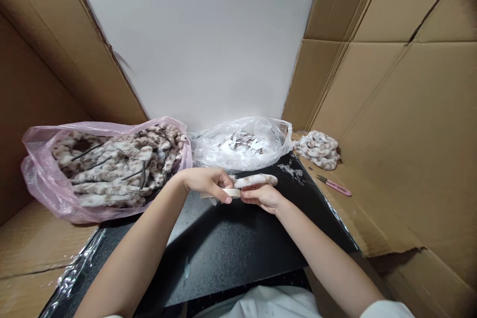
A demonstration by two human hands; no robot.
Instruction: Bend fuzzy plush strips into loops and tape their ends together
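My left hand [208, 182] is closed with thumb and fingers on a roll of whitish tape [233, 193] above the black table. My right hand [264, 197] meets it from the other side, its fingertips pinched together at the tape's edge. Along the top of the right hand lies a fluffy white-and-brown plush strip [257, 180], which that hand appears to grip; its left end is hidden behind my left fingers. Whether a tape end is between the right fingertips is too small to tell.
A pink plastic bag [40, 174] at left holds many fluffy spotted strips with dark cords. Behind the hands lies a clear bag [208, 151] of white pieces. Right of it are a fluffy bundle [318, 150] and pink-handled snips [335, 186]. Cardboard walls [402, 124] enclose the black table [223, 258].
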